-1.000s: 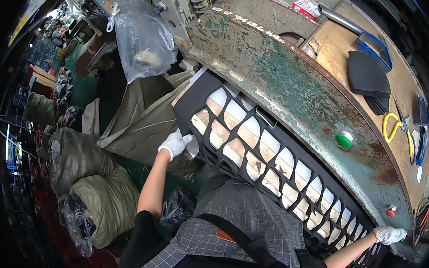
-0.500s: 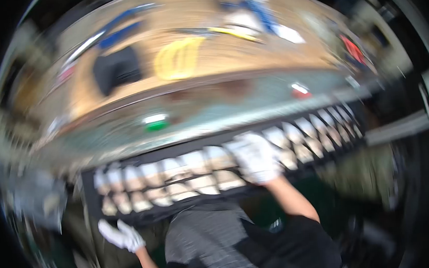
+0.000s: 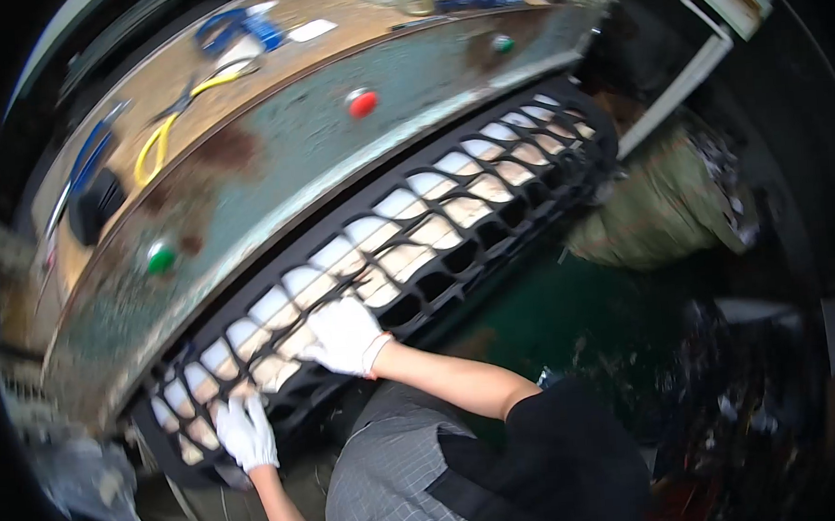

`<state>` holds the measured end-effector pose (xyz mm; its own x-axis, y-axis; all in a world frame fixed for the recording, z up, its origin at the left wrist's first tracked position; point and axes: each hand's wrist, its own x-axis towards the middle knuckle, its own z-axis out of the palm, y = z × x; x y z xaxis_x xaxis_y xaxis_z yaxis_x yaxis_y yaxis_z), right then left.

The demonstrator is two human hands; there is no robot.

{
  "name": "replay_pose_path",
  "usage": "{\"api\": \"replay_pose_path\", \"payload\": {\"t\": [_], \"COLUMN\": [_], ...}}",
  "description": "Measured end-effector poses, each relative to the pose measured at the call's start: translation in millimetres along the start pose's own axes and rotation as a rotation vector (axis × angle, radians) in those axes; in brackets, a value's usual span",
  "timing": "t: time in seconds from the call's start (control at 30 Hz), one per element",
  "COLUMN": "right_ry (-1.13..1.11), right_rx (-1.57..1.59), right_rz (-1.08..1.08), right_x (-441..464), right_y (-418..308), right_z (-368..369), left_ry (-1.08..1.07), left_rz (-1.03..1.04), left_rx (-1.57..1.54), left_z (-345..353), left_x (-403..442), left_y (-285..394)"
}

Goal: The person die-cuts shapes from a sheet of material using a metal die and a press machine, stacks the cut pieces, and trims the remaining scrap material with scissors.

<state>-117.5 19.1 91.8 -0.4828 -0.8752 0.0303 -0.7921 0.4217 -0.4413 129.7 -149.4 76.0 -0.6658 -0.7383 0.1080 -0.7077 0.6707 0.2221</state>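
Left hand [image 3: 247, 433] and right hand [image 3: 347, 337] on the black cut-out sheet [image 3: 406, 234], laid along the green panel [image 3: 285, 163] — likely keeping it flat. Can't tell if either pinches it.

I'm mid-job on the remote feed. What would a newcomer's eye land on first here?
Probably the long black sheet full of rounded openings, running diagonally across the middle, with the white-gloved left hand and right hand at its lower-left part. Next, the bright red button on the worn green panel above it. Then the yellow-handled tool on the wooden top, upper left.
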Motion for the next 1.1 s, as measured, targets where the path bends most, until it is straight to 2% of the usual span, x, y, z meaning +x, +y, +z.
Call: {"api": "replay_pose_path", "payload": {"t": [0.03,0.1,0.13,0.2,0.27,0.33,0.4,0.47,0.5,0.53,0.6,0.67,0.73,0.8,0.9,0.93,0.97,1.0,1.03,1.07,1.1], "right_ry": [-0.015,0.110,0.116,0.167,0.135,0.150,0.036,-0.268,-0.499,-0.595,-0.382,-0.282,-0.265,-0.387,-0.118,0.005,0.203,0.550,0.778,0.774,0.865], "right_rx": [0.000,-0.021,-0.071,-0.092,-0.140,-0.168,-0.211,-0.146,-0.186,-0.307,-0.120,0.147,0.041,-0.065,0.079,-0.109,-0.205,-0.226,-0.301,-0.316,-0.195], "right_rz": [0.010,-0.050,-0.069,-0.119,-0.082,-0.143,-0.135,-0.017,0.008,-0.003,-0.258,-0.464,-0.656,-0.705,-0.802,-0.786,-0.680,-0.828,-0.771,-0.439,-0.200], "right_x": [0,-7,-8,-15,-18,-21,-20,-5,15,32,42,61,71,81,92,105,124,153,190,224,264], "right_y": [-7,-10,-11,-1,1,8,10,1,-6,-19,-69,-117,-134,-136,-124,-137,-134,-116,-89,-75,-47], "right_z": [-9,2,9,23,29,32,27,2,-13,-19,-22,7,78,116,55,0,-39,-76,-103,-139,-169], "left_ry": [0.034,0.103,0.047,0.065,0.035,-0.015,0.038,-0.004,-0.018,-0.023,0.081,0.114,0.093,0.106,0.158,0.165,0.216,0.227,0.235,0.249,0.263], "left_rz": [0.015,0.067,0.037,0.042,0.024,0.013,-0.011,-0.021,-0.019,-0.003,0.040,0.105,0.134,0.156,0.162,0.154,0.155,0.155,0.154,0.141,0.127], "left_rx": [-0.039,-0.027,0.019,0.077,0.008,0.007,-0.070,-0.096,-0.084,-0.072,-0.076,-0.125,-0.191,-0.242,-0.208,-0.206,-0.214,-0.215,-0.204,-0.185,-0.174], "left_z": [-6,-2,-1,14,13,16,17,11,9,7,22,31,28,28,37,39,44,45,40,38,38], "left_x": [-5,-11,-12,-18,-21,-26,-33,-34,-35,-35,-63,-80,-99,-114,-126,-130,-134,-135,-138,-140,-141], "left_y": [7,-4,-3,-11,-7,-3,-1,0,0,1,9,4,5,4,5,5,5,5,5,6,7]}}
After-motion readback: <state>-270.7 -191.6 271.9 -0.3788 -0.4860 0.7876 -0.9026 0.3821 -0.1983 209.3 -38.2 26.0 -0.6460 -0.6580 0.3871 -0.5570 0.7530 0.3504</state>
